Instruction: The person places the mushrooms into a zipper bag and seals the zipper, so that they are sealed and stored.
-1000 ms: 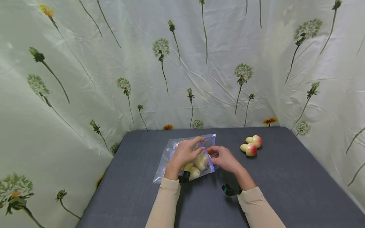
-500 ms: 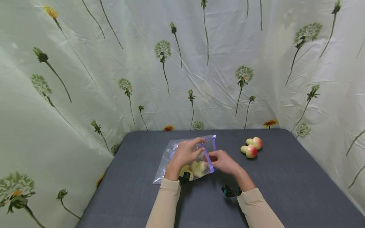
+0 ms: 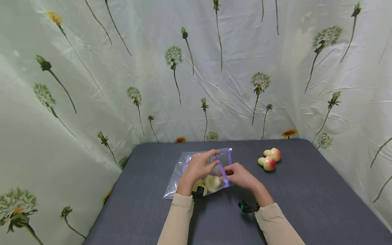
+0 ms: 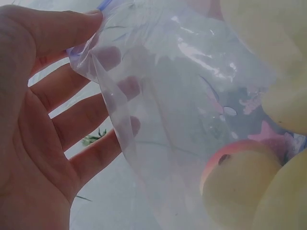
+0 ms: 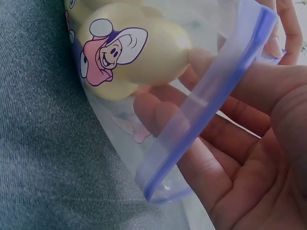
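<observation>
The clear zip bag (image 3: pixel 175 183) lies near the middle of the tabletop (image 3: pixel 141 217), its mouth turned toward the right side and its film printed with cartoon figures. Inside are several pale, pear-shaped fruits, the nearest bagged fruit (image 3: pixel 212 183) resting just within the purple zip strip (image 3: pixel 222 172). The left hand (image 3: pixel 199 168) pinches the upper edge between thumb and index finger, its other fingers spread behind the film, holding the mouth apart. The right hand (image 3: pixel 240 175) reaches in through that opening, half open, fingers loosely curved, the thumb tip touching the fruit's end without any clear grip. The step seems to be settling this fruit in the bag, and it is best done by nudging it deeper with the fingertips so that it clears the strip and does not roll out. The left hand should maintain its lift while the right is inside, since slack film could catch on the knuckles. Drawing the right hand straight out, fingers gathered, would spare the fruit from being dragged along. Farther right on the tabletop, well apart from the bag, a front loose fruit (image 3: pixel 269 163) and a rear loose fruit (image 3: pixel 276 154) lie side by side.
</observation>
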{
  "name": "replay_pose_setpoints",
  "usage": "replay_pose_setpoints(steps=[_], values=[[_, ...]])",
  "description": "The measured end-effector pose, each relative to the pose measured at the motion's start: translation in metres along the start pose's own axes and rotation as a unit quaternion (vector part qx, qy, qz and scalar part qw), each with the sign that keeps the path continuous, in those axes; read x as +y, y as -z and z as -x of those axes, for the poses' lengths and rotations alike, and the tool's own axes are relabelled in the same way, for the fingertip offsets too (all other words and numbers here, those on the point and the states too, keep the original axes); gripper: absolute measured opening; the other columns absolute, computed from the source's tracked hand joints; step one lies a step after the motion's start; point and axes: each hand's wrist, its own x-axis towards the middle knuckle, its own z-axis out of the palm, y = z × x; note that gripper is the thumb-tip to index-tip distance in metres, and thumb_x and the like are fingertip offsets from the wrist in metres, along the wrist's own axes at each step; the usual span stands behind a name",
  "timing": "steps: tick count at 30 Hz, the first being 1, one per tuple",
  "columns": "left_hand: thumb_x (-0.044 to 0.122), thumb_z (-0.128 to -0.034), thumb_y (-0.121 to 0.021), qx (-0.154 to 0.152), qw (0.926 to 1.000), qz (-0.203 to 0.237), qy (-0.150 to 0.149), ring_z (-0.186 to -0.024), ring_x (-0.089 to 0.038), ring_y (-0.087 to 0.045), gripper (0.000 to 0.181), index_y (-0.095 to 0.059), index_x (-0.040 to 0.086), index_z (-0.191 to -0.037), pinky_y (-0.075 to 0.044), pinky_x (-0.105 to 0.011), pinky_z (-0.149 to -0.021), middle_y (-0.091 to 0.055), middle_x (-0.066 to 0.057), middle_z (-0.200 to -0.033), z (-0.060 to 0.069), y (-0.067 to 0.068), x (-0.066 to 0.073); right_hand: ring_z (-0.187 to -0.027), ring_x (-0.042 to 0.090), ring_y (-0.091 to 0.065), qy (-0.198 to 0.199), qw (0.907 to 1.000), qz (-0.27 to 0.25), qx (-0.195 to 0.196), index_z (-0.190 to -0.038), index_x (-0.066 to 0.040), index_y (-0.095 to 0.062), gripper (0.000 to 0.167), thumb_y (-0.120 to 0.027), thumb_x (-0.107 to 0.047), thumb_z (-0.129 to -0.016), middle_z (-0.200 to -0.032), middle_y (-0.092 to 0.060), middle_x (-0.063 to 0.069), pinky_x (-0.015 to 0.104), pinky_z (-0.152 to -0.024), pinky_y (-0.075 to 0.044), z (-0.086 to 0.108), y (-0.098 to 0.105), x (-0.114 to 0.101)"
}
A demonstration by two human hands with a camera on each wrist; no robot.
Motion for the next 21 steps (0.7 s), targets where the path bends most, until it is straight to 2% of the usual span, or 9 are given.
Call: replay_pose_setpoints(steps=[8,13,18,21], values=[[0.028,-0.0985,-0.068,-0.004,1.0,0.004,0.004,-0.047,-0.004,-0.033,0.026,-0.068,0.02,-0.123,-0.031,-0.022,-0.049,-0.069,0.009,-0.09,0.0,-0.001,-0.002,-0.076,0.015,-0.063,0.004,0.9998,0.006,0.018,-0.102,-0.012,-0.078,0.014,-0.071,-0.022,-0.096,-0.09,-0.074,0.002,0.033,-0.067,-0.053,0.001,0.004,0.0],[0.027,-0.0974,-0.07,0.001,1.0,0.004,-0.004,-0.048,-0.003,-0.033,0.026,-0.069,0.017,-0.121,-0.031,-0.022,-0.049,-0.069,0.007,-0.091,0.0,-0.002,-0.002,-0.077,0.014,-0.064,0.001,0.9997,0.018,0.017,-0.104,-0.009,-0.078,0.015,-0.068,-0.019,-0.097,-0.091,-0.074,0.001,0.032,-0.068,-0.053,0.0,0.009,0.0],[0.028,-0.0985,-0.068,-0.015,0.9998,0.014,0.007,-0.048,-0.004,-0.033,0.026,-0.068,0.015,-0.121,-0.032,-0.023,-0.049,-0.068,0.007,-0.089,0.0,-0.001,-0.001,-0.085,0.015,-0.066,-0.006,0.9991,0.037,0.019,-0.11,-0.004,-0.076,0.025,-0.067,-0.024,-0.098,-0.096,-0.074,-0.002,0.033,-0.074,-0.054,0.001,0.016,-0.002],[0.029,-0.0992,-0.067,-0.022,0.9994,0.02,0.016,-0.047,-0.005,-0.034,0.027,-0.068,0.016,-0.123,-0.033,-0.024,-0.049,-0.066,0.008,-0.085,0.001,-0.002,-0.002,-0.089,0.015,-0.068,-0.014,0.9985,0.046,0.028,-0.111,-0.009,-0.077,0.023,-0.068,-0.025,-0.098,-0.099,-0.074,-0.003,0.035,-0.077,-0.055,0.002,0.021,-0.005]])
